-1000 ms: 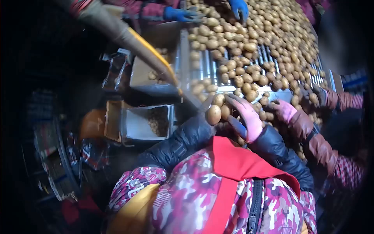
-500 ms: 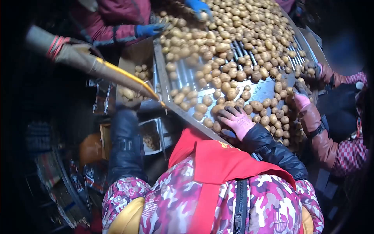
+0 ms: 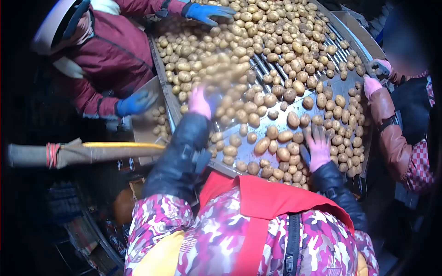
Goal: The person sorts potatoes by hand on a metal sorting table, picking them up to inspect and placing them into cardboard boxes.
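My left hand [image 3: 201, 104], in a pink glove with dark fingers, is over the left part of the metal sorting table [image 3: 271, 117]. It is smeared by motion, beside a blurred cluster of potatoes [image 3: 225, 76], so its grip cannot be made out. Near the table's front edge, my right hand [image 3: 317, 149] wears a matching glove. Its fingers are spread and rest against loose potatoes [image 3: 290, 154], holding none. Both forearms are in dark sleeve covers.
A co-worker in blue gloves [image 3: 209, 13] stands at the upper left, another in pink gloves [image 3: 372, 86] at the right. A wrapped pole [image 3: 92, 154] juts in from the left. A cardboard box [image 3: 147, 126] with potatoes stands beside the table. Rollers [image 3: 264, 71] show between potatoes.
My left hand has come up from low beside the table to over the potatoes. My right hand has slid rightward, and the potatoes near it have shifted. The view has turned.
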Demonstrator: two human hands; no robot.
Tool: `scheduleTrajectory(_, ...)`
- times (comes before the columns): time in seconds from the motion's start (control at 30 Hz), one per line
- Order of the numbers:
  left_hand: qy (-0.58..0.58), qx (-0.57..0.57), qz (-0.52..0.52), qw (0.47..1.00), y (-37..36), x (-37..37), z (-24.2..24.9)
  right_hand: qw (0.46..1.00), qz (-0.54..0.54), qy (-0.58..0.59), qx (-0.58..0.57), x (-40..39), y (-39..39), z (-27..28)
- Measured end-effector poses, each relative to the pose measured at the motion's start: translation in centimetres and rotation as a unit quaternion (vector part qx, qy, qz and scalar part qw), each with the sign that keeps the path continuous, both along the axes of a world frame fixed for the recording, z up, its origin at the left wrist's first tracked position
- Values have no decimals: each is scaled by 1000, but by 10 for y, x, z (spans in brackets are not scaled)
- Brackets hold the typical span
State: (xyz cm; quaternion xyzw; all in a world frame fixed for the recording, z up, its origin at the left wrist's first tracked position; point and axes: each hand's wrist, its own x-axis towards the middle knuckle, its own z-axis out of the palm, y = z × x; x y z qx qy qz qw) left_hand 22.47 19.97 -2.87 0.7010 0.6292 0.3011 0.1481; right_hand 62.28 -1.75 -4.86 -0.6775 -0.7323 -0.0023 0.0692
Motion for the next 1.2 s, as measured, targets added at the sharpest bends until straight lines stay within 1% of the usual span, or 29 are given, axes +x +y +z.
scheduleTrajectory(0.03,28,4,31,999,36,0,-11,1000,7,-18,15,-2,-8,-2)
scheduleTrajectory(0.07,53,9,32,998,63,3,-5,1000,1,-8,9,-4,-11,-1)
scheduleTrajectory(0.13,148,-27,40,988,112,7,-5,1000,-7,-14,-3,-5,-8,-2)
scheduleTrajectory(0.17,192,-41,46,980,129,11,-8,1000,-15,-11,-17,-7,-6,1)
scheduleTrajectory(0.2,213,-112,71,968,139,21,-4,999,-20,-12,-22,-8,-3,2)
scheduleTrajectory(0.23,198,-76,92,973,140,32,-12,999,-21,-14,-29,-9,-1,2)
scheduleTrajectory(0.27,308,-97,64,944,140,47,-22,999,-20,-16,-36,-10,1,2)
scheduleTrajectory(0.33,240,-126,-3,963,121,84,-5,999,-16,-15,-36,-11,3,1)
scheduleTrajectory(0.37,58,-125,-39,990,108,96,1,999,-15,-14,-33,-10,4,0)
scheduleTrajectory(0.43,89,-149,-77,982,72,118,16,999,-7,-16,-30,-10,5,2)
scheduleTrajectory(0.5,156,-21,-122,980,34,127,-1,999,-2,-18,-29,-9,5,3)
scheduleTrajectory(0.57,148,-70,-251,954,3,138,3,1000,-4,-15,-27,-10,2,2)
scheduleTrajectory(0.63,13,-44,-350,936,-36,138,1,1000,-2,-11,-18,-9,4,2)
scheduleTrajectory(0.67,1,0,-378,926,-44,137,0,1000,-2,-11,-19,-9,5,2)
scheduleTrajectory(0.77,-20,66,-368,927,-20,97,8,1000,-9,-6,-29,-8,2,1)
scheduleTrajectory(0.8,-17,93,-289,953,-4,76,13,999,-12,-2,-35,-7,1,1)
scheduleTrajectory(0.83,4,124,-165,978,16,54,13,999,-13,4,-41,-7,0,1)
scheduleTrajectory(0.87,38,135,-48,989,33,34,10,999,-11,10,-36,-8,0,3)
scheduleTrajectory(0.9,86,104,43,990,44,17,5,999,-13,10,-36,-8,-2,3)
scheduleTrajectory(0.93,135,-41,102,985,49,-2,3,999,-12,11,-35,-8,-2,3)
scheduleTrajectory(1.0,236,-87,117,961,47,-9,-29,1000,-9,10,-23,-8,2,1)
scheduleTrajectory(1.03,284,-110,121,945,43,-2,-28,1000,-10,9,-15,-8,3,1)
scheduleTrajectory(1.1,117,-163,122,972,23,12,-18,1000,-11,6,-15,-10,-1,2)
scheduleTrajectory(1.13,86,-195,127,969,14,19,-16,1000,-9,4,-17,-10,-1,2)
scheduleTrajectory(1.2,29,-183,122,975,-1,22,-12,1000,-7,1,-13,-10,2,4)
